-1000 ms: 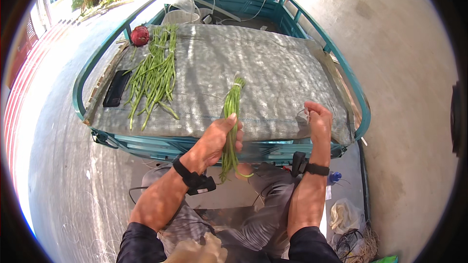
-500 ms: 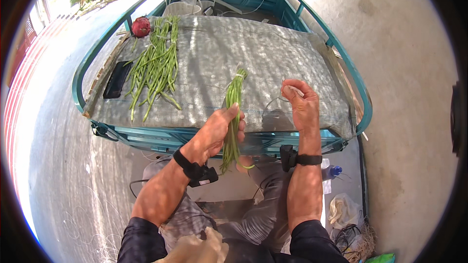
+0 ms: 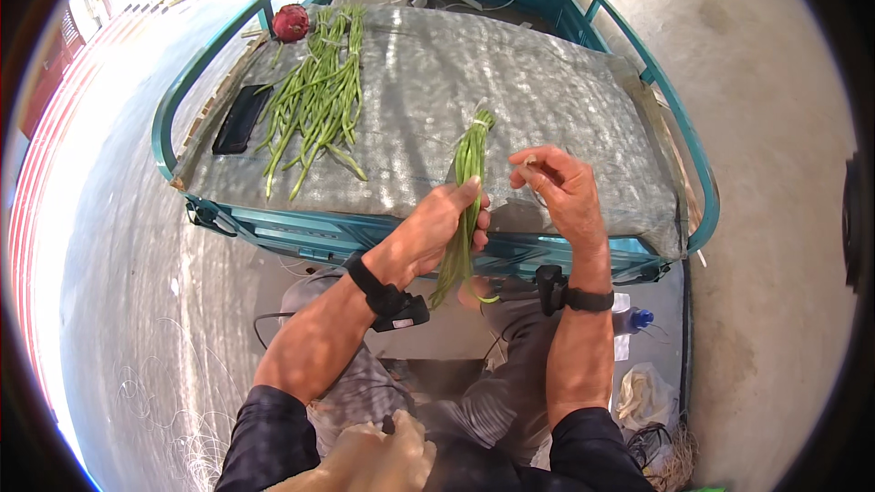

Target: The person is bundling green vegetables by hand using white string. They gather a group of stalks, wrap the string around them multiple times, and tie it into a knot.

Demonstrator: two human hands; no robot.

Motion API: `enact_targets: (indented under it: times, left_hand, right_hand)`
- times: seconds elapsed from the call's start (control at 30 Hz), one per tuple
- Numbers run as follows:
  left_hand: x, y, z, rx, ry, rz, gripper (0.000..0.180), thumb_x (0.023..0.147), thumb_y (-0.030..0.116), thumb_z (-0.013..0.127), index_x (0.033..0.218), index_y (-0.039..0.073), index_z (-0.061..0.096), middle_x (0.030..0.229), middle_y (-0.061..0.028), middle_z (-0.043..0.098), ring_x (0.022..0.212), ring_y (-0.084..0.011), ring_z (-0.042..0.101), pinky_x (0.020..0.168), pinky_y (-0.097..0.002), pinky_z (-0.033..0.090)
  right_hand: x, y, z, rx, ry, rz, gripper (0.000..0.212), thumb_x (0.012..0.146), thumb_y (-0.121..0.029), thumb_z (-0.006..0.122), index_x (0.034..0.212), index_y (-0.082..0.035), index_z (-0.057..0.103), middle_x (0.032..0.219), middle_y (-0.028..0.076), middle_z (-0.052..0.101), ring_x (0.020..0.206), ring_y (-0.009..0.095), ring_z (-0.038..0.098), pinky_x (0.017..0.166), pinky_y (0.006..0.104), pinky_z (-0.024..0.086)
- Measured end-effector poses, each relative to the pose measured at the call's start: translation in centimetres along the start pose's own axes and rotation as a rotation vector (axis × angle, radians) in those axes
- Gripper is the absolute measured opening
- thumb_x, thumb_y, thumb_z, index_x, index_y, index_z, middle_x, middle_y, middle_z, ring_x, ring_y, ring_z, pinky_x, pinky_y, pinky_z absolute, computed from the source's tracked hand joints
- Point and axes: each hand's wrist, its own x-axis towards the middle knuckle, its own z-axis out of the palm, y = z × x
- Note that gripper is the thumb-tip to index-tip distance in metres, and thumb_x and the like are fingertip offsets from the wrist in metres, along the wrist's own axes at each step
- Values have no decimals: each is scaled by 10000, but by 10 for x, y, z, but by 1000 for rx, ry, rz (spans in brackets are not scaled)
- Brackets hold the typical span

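The right hand (image 3: 561,189) has lifted off the mat (image 3: 547,100) toward the bean bundle (image 3: 467,191).

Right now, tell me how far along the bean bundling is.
Done: none of the beans lying on the grey cloth looks tied. In hand: the left hand grips one bunch of long beans upright, with a band near its top, while the right hand pinches something thin beside it. Left: a loose pile of beans lies untied by the red round thing.
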Motion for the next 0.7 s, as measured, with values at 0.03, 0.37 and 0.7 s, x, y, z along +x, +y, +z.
enact_targets:
  times: [0.03,0.37,0.7]
  left_hand:
    - [-1,1,1,16,10,-7,448,1098,455,514,1064,17,601,859,-42,615,708,-159,615,677,-325,552]
    - [5,-7,-2,-104,-4,-87,376,1108,396,482,1009,50,591,806,-49,595,643,-174,602,598,-332,542]
    - [11,-17,-9,-170,-59,-90,410,1105,412,488,1100,31,639,898,-54,612,730,-180,613,684,-352,560]
  right_hand:
    - [-1,-1,3,38,-34,2,138,964,-20,673,1091,6,721,885,57,739,824,109,703,743,258,545]
    - [-2,-14,9,94,-266,74,109,935,-45,722,1035,-3,733,804,42,699,690,95,635,647,242,522]
    - [3,-8,12,-304,-309,33,134,897,-51,731,1021,-1,733,828,19,701,759,87,608,691,272,508]
